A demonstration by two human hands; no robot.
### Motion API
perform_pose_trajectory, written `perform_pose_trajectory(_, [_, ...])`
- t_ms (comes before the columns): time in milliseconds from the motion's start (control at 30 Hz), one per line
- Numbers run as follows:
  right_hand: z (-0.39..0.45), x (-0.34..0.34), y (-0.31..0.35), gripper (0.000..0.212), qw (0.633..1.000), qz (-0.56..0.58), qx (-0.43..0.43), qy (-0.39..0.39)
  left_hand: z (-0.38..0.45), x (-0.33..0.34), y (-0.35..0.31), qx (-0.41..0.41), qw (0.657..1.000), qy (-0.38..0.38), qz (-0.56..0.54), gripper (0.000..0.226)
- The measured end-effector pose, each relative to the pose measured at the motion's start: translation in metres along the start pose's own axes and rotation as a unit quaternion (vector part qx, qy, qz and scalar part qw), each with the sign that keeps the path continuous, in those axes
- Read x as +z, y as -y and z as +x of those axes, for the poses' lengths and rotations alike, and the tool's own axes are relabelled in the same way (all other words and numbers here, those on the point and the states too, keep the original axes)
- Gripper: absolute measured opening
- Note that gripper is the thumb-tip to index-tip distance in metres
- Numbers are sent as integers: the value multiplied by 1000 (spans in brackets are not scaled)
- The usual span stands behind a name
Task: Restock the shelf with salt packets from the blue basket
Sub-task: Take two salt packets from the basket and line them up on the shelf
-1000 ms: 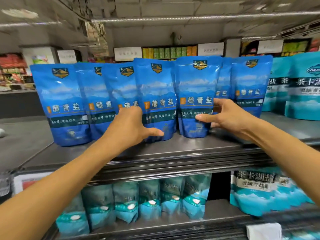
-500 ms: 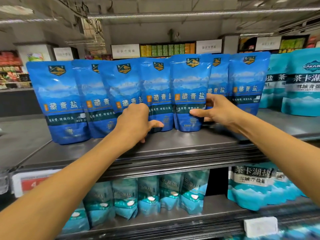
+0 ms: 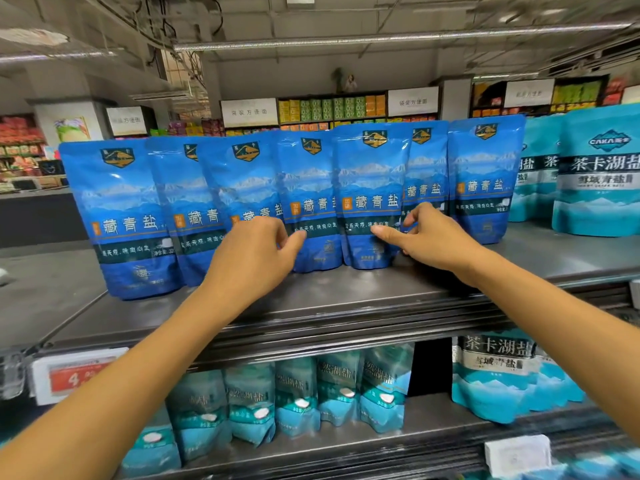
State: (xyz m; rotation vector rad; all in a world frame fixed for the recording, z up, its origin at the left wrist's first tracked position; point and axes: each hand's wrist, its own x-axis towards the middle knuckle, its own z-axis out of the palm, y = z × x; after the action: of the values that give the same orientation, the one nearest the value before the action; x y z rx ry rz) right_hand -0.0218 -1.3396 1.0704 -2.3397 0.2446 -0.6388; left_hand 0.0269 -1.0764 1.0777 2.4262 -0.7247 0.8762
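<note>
The left hand [image 3: 256,251] has loosely curled fingers touching the third blue salt packet [image 3: 242,188] and holds nothing; the right hand [image 3: 426,237], at three o'clock from it, lays its thumb on the front packet [image 3: 370,188], fingers relaxed, nothing gripped; I judge the step as straightening the row on the metal shelf [image 3: 346,299]; next comes fetching more packets, but the blue basket is out of view; the pouches are glossy, flat, upright and overlapping.

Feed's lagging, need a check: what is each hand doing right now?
Left hand: open, fingers loosely curled at the blue salt packets, gripping nothing.
Right hand: open, thumb touching the front packet, not gripping.
</note>
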Motion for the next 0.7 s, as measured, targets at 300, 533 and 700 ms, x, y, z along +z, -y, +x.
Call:
perform_pose_trajectory(300, [-80, -2, 36, 18, 974, 145, -174, -29, -57, -32, -4, -23, 955, -36, -292, 39])
perform_pose_trajectory(533, [-168, 58, 43, 14, 898, 379, -213, 63, -143, -34, 5, -60, 906, -57, -415, 22])
perform_pose_trajectory(700, [-234, 144, 19, 14, 877, 456, -112, 97, -244, -15, 42, -202, 868, -81, -446, 22])
